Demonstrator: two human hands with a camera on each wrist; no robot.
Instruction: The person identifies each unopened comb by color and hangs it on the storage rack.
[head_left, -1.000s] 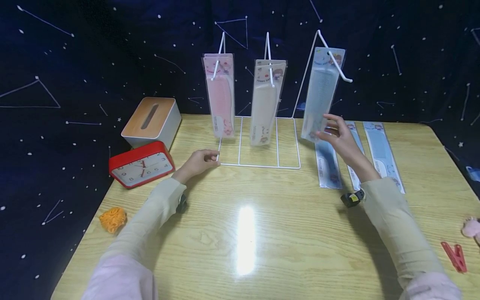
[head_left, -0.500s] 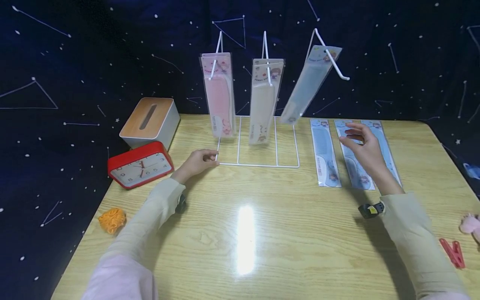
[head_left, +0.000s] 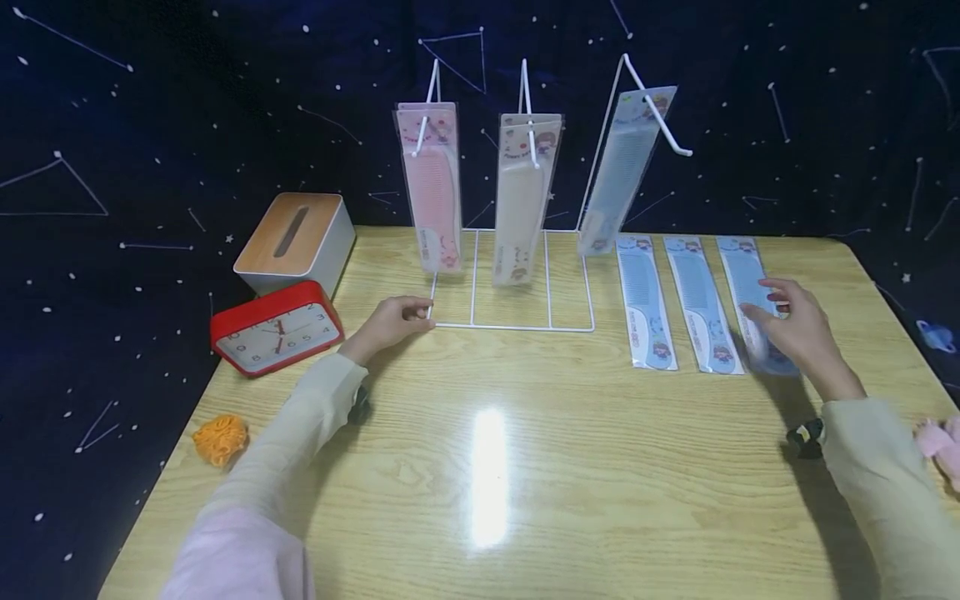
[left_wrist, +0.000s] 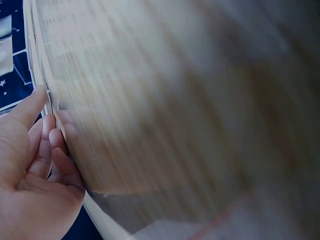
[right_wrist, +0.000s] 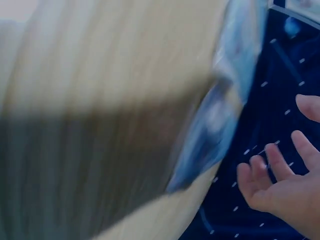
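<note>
A white wire rack stands at the back of the wooden table. On its hooks hang a pink comb pack, a cream comb pack and a blue comb pack, which is tilted. My left hand grips the rack's front left corner, fingers curled at the wire. Three blue comb packs lie side by side to the right of the rack. My right hand is over the rightmost pack, fingers spread; whether it touches is unclear.
A tissue box with a wooden lid and a red clock sit at the left. An orange ball lies near the left edge, a pink item at the right edge. A dark starry cloth hangs behind.
My right hand let go of the hanging blue pack, which swung, and moved right and down to the rightmost pack on the table. The left hand has stayed on the rack.
</note>
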